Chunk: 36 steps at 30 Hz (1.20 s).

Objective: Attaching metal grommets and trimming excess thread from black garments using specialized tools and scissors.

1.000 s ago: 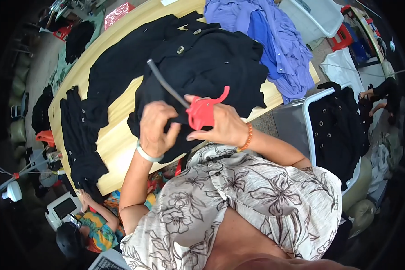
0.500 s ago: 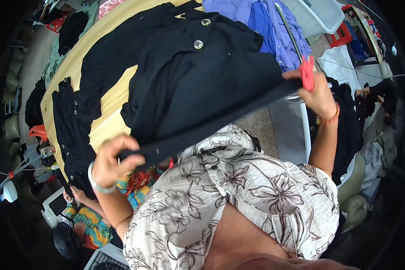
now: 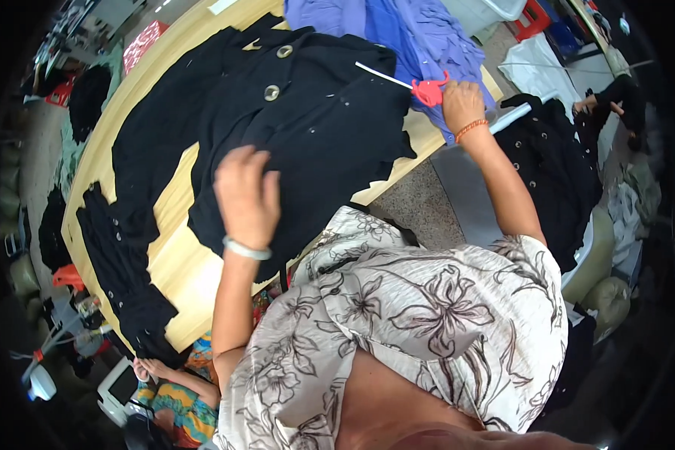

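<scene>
Black cloth garment (image 3: 330,150), round buttons (image 3: 271,93)

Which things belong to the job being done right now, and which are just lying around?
Part of the job, it seems:
right hand, holding a red tool
left hand, over the black garment

Seemingly just lying about:
purple clothes
black clothes in the bin on the right

The left hand (image 3: 247,199) is blurred and hides part of the black garment (image 3: 330,142) on the tabletop (image 3: 191,262). The right hand (image 3: 463,106) covers one end of the red tool (image 3: 427,93), perhaps its grip. Toward the tabletop's right edge, the picture's top cuts off the lilac cloth (image 3: 461,56).
</scene>
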### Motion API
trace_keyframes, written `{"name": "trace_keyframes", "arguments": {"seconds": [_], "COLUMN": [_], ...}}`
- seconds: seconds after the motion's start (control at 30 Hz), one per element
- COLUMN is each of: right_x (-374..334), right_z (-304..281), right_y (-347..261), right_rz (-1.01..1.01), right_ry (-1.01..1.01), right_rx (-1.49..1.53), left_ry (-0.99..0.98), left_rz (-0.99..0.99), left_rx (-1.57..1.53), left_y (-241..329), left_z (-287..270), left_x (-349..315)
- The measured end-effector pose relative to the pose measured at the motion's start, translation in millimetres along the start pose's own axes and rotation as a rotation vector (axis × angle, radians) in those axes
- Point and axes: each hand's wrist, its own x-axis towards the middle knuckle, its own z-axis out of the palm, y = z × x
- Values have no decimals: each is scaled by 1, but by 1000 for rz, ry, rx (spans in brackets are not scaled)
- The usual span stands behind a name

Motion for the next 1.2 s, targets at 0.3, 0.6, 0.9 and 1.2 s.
{"name": "trace_keyframes", "arguments": {"seconds": [0.3, 0.6, 0.9, 1.2], "right_x": [-41, -67, -51, -43], "right_z": [-13, -32, -76, -122], "right_y": [21, 39, 29, -27], "right_rz": [270, -70, -376, -625], "right_ry": [471, -198, -461, -440], "right_rx": [1308, 1017, 681, 770], "left_ry": [-290, -476, -507, -540], "left_rz": [362, 427, 384, 400], "left_rx": [-153, 68, 115, 70], "left_y": [76, 65, 64, 61], "left_z": [142, 188, 188, 188], "left_x": [68, 67, 65, 63]}}
